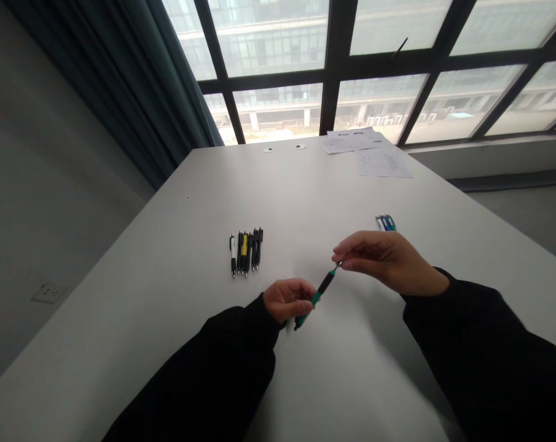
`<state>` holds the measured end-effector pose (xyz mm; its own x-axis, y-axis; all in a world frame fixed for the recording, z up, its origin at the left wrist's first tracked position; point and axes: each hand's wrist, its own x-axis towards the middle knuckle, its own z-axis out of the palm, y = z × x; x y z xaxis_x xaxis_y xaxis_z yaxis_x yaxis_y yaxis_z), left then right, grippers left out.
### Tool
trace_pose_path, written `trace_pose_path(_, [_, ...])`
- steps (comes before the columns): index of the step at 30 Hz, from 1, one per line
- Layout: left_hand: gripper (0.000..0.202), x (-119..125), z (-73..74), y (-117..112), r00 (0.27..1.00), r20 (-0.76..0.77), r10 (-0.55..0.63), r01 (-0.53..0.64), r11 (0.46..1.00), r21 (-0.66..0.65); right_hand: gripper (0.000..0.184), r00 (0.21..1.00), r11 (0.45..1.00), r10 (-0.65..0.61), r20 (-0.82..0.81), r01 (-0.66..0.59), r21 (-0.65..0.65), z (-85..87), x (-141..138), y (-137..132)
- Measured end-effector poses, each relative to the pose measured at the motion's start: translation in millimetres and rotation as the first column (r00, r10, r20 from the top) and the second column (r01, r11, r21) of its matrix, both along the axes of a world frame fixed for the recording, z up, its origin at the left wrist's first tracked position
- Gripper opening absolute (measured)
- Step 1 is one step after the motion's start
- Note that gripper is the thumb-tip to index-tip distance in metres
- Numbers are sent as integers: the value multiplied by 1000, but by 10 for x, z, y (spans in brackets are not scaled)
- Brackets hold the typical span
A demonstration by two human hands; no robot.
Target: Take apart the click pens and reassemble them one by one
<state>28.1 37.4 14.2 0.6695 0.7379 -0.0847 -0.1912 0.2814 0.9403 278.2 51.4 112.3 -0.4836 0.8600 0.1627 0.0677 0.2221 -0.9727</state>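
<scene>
As the head view shows my hands: both are raised over the white table (167, 288), close together, one green pen (316, 296) slanting between them.
Left hand (288, 299): curled around the pen's green barrel, thumb laid across it, the clip end poking out below, toward me.
Right hand (392, 261): thumb and fingertips pinched at the pen's silver tip; I cannot tell whether that tip is joined to the barrel.
Sleeves (199, 368): black, reaching down to both my wrists.
Row of pens (244, 253): side by side beyond my left hand, mostly black, with a yellow one among them and a white one at the left end.
Three pens (386, 223): white, blue and green, partly hidden behind my right hand.
Papers (383, 164): overlapping at the table's far right.
Window (278, 37): dark-framed and bright past the far edge, a building outside.
Curtain (134, 80): blue, hanging left of the window.
Wall (33, 184): grey, with a socket plate (50, 292) low down.
</scene>
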Motion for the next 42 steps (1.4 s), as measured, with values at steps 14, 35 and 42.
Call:
trace_pose_path(14, [44, 1, 16, -16, 1000, -18, -3, 3, 1000, -30, 22, 975, 988, 98, 200, -119, 96, 36, -4, 7])
trace_pose_path(35, [40, -4, 11, -28, 997, -66, -26, 25, 1000, -14, 39, 841, 949, -29, 540, -147, 280, -31, -47, 6])
trace_pose_path(42, [35, -15, -13, -29, 998, -42, -37, 36, 999, -7, 29, 810, 932, 30, 586, -234, 277, 68, -19, 6])
